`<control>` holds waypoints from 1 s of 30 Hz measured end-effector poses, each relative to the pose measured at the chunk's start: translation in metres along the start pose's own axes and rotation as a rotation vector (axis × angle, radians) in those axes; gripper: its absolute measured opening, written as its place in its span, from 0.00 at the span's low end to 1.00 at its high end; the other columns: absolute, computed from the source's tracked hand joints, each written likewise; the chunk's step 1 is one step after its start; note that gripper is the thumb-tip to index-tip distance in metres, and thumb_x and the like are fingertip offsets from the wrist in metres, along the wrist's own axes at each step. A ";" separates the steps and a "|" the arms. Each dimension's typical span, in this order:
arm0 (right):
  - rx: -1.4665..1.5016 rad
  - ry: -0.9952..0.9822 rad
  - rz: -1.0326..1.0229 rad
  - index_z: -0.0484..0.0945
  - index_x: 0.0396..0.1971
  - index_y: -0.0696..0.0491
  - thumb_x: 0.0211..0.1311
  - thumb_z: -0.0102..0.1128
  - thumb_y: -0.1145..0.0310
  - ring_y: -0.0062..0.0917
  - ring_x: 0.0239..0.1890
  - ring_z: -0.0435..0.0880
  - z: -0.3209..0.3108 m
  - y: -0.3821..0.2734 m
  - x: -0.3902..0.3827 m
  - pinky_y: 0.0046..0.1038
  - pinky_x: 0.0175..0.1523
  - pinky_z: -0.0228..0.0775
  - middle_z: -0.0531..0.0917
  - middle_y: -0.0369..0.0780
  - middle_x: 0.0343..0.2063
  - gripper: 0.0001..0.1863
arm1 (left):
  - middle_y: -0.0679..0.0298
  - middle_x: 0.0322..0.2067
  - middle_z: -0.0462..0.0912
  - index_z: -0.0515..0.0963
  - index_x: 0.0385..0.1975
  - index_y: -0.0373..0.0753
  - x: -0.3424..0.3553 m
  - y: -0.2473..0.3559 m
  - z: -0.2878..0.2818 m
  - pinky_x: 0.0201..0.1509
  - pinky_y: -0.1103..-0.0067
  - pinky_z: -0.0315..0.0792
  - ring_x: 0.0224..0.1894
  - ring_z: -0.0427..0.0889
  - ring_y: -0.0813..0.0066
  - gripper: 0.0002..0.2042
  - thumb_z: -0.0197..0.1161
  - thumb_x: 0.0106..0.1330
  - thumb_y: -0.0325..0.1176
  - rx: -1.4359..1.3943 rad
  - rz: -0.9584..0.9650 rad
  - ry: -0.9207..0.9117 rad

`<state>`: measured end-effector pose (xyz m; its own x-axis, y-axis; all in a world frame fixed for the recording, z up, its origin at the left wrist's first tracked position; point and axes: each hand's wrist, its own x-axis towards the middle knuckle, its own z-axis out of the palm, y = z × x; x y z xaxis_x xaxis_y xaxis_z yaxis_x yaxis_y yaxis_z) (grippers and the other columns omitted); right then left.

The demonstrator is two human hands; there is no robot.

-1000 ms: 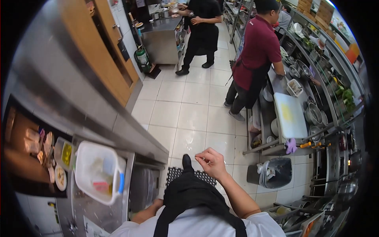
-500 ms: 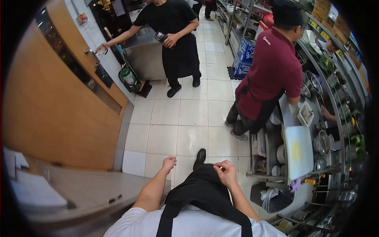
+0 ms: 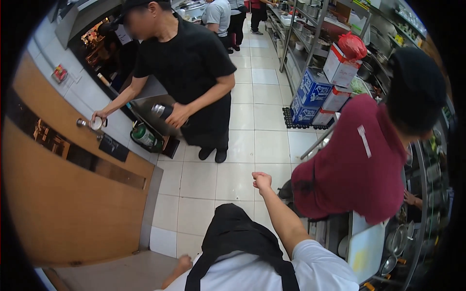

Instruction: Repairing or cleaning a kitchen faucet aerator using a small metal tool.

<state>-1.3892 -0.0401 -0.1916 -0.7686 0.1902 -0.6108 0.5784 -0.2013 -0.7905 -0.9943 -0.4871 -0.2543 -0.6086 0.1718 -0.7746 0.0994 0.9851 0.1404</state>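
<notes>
My right hand [image 3: 262,181] is stretched forward over the tiled floor, its fingers curled into a loose fist with nothing showing in them. Low beside my waist, my left hand [image 3: 183,264] is small and blurred, so its fingers cannot be made out. A black apron [image 3: 233,228] hangs over my white shirt. Ahead on the left, a person in black [image 3: 189,72] grips a door handle with one hand and holds a dark flask [image 3: 162,111] in the other. Close on my right stands a person in a maroon shirt [image 3: 349,165], bent toward the counter.
A wooden door [image 3: 73,194] runs along my left, with a green fire extinguisher [image 3: 144,136] beyond it. On the right are a white cutting board [image 3: 365,252], steel bowls [image 3: 397,240] and stacked blue boxes [image 3: 310,89]. Further people stand down the tiled aisle [image 3: 241,145].
I have moved forward, nearer both people. My right hand has swung forward from my apron; my left has dropped back to my side. The person in black has leaned toward the door.
</notes>
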 end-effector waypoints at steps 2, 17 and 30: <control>0.022 0.033 0.033 0.85 0.37 0.55 0.60 0.71 0.71 0.19 0.17 0.75 0.036 -0.031 0.057 0.23 0.23 0.74 0.82 0.35 0.26 0.07 | 0.44 0.56 0.81 0.81 0.56 0.40 0.037 -0.011 -0.049 0.67 0.62 0.71 0.62 0.77 0.42 0.25 0.66 0.55 0.29 -0.020 -0.020 0.017; -0.377 0.347 0.093 0.87 0.31 0.57 0.57 0.71 0.71 0.23 0.15 0.76 -0.071 -0.185 0.382 0.29 0.19 0.70 0.80 0.37 0.17 0.06 | 0.46 0.54 0.83 0.83 0.54 0.42 0.322 -0.012 -0.451 0.64 0.63 0.73 0.59 0.79 0.46 0.21 0.62 0.60 0.34 -0.134 -0.050 0.081; -0.749 0.226 -0.204 0.89 0.29 0.55 0.53 0.71 0.67 0.28 0.16 0.82 -0.042 -0.394 0.748 0.32 0.26 0.76 0.83 0.41 0.16 0.07 | 0.48 0.52 0.84 0.84 0.53 0.44 0.573 0.100 -0.772 0.62 0.63 0.75 0.57 0.81 0.50 0.18 0.58 0.64 0.38 -0.221 -0.079 0.106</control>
<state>-2.1810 0.2217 -0.3387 -0.8512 0.3591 -0.3827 0.5240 0.5403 -0.6585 -1.9403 -0.2970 -0.2081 -0.6877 0.0808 -0.7215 -0.1193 0.9677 0.2221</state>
